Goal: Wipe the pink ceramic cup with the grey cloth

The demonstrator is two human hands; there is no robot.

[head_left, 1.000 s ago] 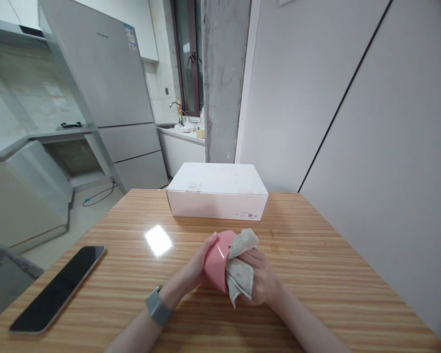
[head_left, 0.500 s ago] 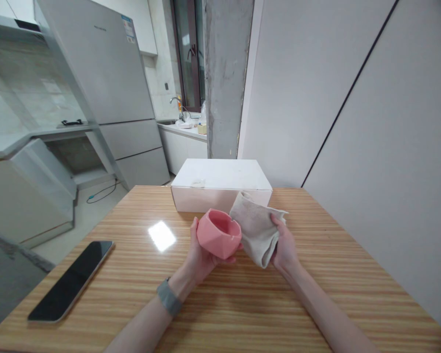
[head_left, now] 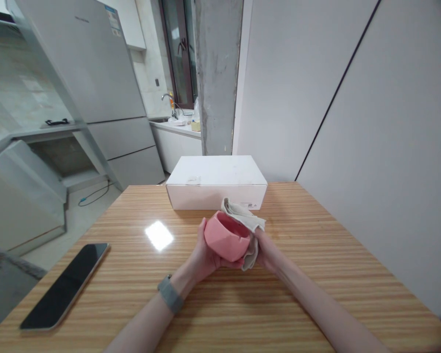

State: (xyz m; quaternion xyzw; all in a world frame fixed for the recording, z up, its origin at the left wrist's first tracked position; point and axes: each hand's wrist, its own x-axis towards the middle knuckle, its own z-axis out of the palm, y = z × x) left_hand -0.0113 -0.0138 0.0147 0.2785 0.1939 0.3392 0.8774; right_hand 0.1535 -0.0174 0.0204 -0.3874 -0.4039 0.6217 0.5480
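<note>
My left hand [head_left: 203, 255] cups a pink faceted bowl [head_left: 226, 243] from below and the left, holding it just above the wooden table [head_left: 316, 274] with its opening tilted up and away. My right hand [head_left: 266, 250] grips a crumpled grey-white cloth [head_left: 242, 218] and presses it against the bowl's right rim; part of the cloth hangs down beside the bowl. A grey watch band sits on my left wrist.
A closed white box [head_left: 216, 181] lies at the table's far edge, just beyond the bowl. A black phone [head_left: 64, 287] lies face up at the near left. A white wall borders the table on the right; kitchen units and a fridge stand to the left.
The bowl went from lying on its side, wiped underneath, to opening-up. The cloth, held apart from it half a second ago, is back against its rim.
</note>
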